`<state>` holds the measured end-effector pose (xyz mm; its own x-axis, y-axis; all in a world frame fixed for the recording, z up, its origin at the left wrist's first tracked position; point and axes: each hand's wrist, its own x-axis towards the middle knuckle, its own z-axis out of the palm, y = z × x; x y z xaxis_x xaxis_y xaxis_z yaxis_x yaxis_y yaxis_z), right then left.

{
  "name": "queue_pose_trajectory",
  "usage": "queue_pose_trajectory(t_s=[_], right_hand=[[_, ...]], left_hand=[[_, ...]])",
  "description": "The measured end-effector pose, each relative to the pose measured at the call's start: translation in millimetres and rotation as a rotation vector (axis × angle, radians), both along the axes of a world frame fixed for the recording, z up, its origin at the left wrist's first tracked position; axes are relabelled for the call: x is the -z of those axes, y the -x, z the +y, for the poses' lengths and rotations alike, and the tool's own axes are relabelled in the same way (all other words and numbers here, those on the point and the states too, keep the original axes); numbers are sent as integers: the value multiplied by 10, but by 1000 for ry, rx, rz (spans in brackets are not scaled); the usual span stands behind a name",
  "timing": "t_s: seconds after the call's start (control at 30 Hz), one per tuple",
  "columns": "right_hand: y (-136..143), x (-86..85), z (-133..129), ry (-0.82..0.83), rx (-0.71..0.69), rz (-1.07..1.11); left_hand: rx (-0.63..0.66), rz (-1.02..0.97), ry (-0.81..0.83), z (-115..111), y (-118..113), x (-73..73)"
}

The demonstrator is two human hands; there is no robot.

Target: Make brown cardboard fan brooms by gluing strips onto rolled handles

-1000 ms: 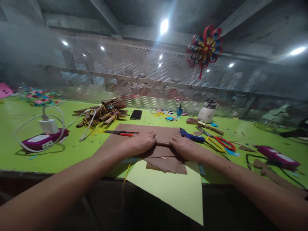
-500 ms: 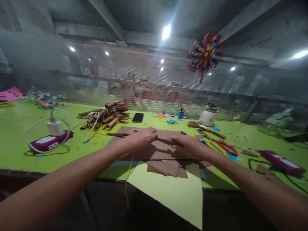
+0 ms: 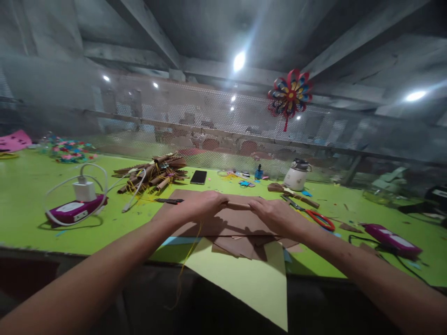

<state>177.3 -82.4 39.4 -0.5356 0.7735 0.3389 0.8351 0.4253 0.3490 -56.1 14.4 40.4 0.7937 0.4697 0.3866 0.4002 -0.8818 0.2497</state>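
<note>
A thin brown paper roll lies level between my hands, just above brown paper sheets. My left hand grips its left end, fingers curled over it. At the right end, my right hand is closed on the same roll. Smaller brown pieces and a pale yellow sheet lie nearer me, the sheet hanging over the table edge. A yellow string dangles below my left hand. Black-handled scissors or pliers lie beside my left hand, partly hidden.
On the green table lie a bundle of brown paper rolls, a phone, a white bottle, red-handled scissors and two purple power strips, left and right. A paper flower hangs above.
The view has shifted a little, so the background sits lower and the right-side objects sit further left. Both hands stay on the roll and have moved slightly, with more of the roll's middle level between them.
</note>
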Motion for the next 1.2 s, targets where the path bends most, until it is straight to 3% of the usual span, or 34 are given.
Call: queue_pose_trajectory(t_s=[0.07, 0.13, 0.2, 0.3, 0.33, 0.43, 0.57, 0.77, 1.0, 1.2], right_hand=[[5, -24, -14, -14, 32, -10], [22, -40, -25, -38, 82, -28], [62, -44, -33, -71, 146, -50], [162, -16, -34, -117, 238, -68], [201, 4, -31, -133, 256, -66], [311, 79, -14, -185, 259, -45], [433, 175, -7, -227, 237, -16], [572, 349, -51, -287, 176, -8], [544, 568, 12, -334, 182, 123], [518, 671, 30, -233, 67, 432]], left_hand=[[-15, -104, -52, -131, 4, -70], [-83, -355, 17, -318, -18, -94], [-149, -642, 305, -503, -97, -48], [-77, -826, 1065, -629, -324, 101], [-67, -893, 1243, -615, -414, 144], [-103, -1100, 1437, -472, -650, 196], [-166, -1198, 1462, -325, -748, 154], [-169, -1232, 1444, -297, -627, 172], [12, -1216, 1482, -153, -609, 362], [72, -1164, 1431, -153, -549, 411]])
